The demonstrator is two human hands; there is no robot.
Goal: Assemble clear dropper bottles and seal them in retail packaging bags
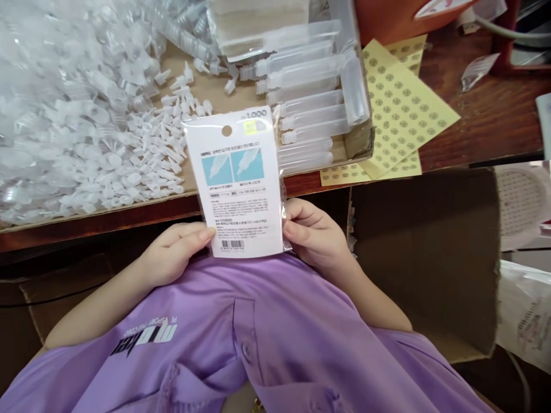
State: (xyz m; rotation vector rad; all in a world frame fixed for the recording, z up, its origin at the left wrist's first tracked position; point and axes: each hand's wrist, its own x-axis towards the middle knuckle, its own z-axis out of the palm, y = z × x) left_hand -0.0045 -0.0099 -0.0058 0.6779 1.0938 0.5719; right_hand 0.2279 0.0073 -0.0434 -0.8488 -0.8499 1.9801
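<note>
Between my two hands a retail packet [245, 201] stands upright, its printed white back card toward me, inside a clear bag. The card shows two blue pictures, a barcode and a small yellow sticker near the hang hole. My left hand [176, 249] pinches the lower left edge with the thumb in front. On the lower right edge, my right hand [316, 232] grips the clear bag between thumb and fingers. What lies behind the card is hidden. Just beyond the packet are small white nozzle tips [150, 152] and clear plastic tubes [305, 74] in a cardboard tray [215, 89].
A large heap of clear plastic parts [64, 86] fills the left of the tray. Yellow sticker sheets [396, 115] lie on the dark wooden table [443, 86], near a small clear packet [478, 71]. An open cardboard box [426, 264] stands below the table's edge at right.
</note>
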